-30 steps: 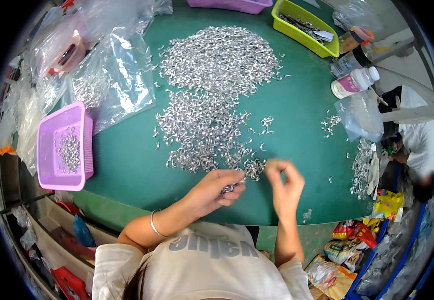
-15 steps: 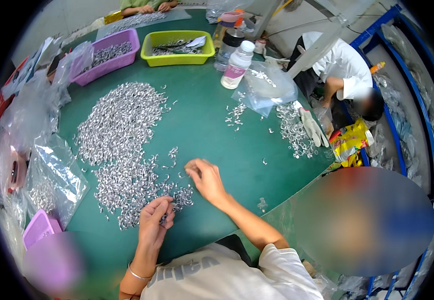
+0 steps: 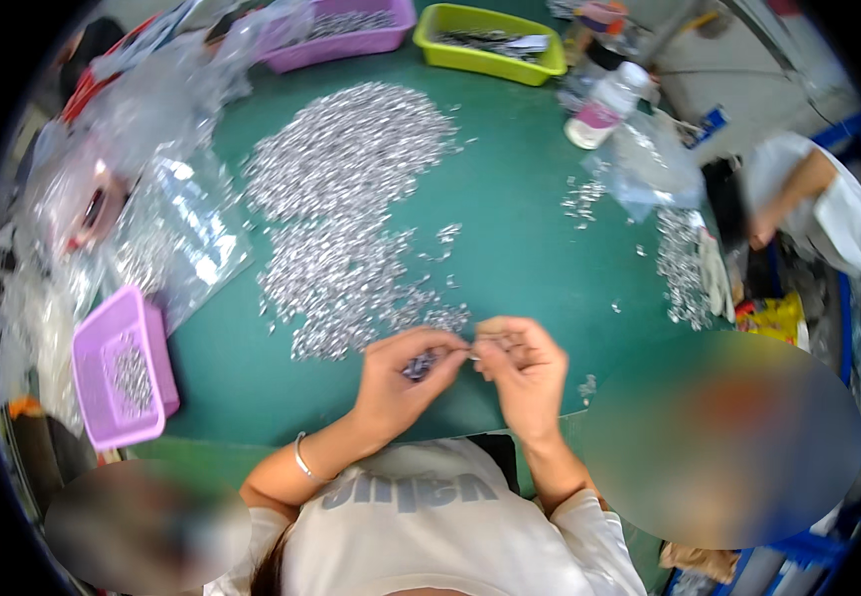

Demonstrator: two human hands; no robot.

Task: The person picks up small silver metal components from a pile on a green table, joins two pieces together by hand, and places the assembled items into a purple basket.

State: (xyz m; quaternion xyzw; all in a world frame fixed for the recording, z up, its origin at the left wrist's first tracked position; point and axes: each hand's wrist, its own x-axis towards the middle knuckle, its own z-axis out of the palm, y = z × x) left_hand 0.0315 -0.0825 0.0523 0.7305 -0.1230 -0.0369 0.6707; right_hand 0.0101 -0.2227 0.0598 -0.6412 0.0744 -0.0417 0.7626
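We are working at a green counter (image 3: pixel 540 263), with plastic bags and trays crowding its left and far sides. Small silver pieces (image 3: pixel 418 368) are sitting bunched in our left grip (image 3: pixel 389 375), which is holding them behind bent fingers, probably so that a supply is lying close to the fingertips; its thumb and forefinger are nearly meeting. Our right grip (image 3: pixel 532 372) is facing it with fingertips drawn in, almost touching the left ones; blur is hiding whether it is pinching a piece, so we cannot tell.

Just beyond both, many more pieces are lying in a loose pile (image 3: pixel 351 149) of two joined lobes, seemingly placed for easy reach. To the left, a purple basket (image 3: pixel 138 427) is holding a small batch, its walls presumably stopping any scatter, and a clear bag (image 3: pixel 192 238) is lying just past it. A purple tray (image 3: pixel 346 45) and a lime tray (image 3: pixel 480 64) are standing at the far side. On the right, a smaller heap (image 3: pixel 681 268) is lying beside a glove (image 3: pixel 715 278), and a co-worker (image 3: pixel 853 219) is bending beyond that edge.
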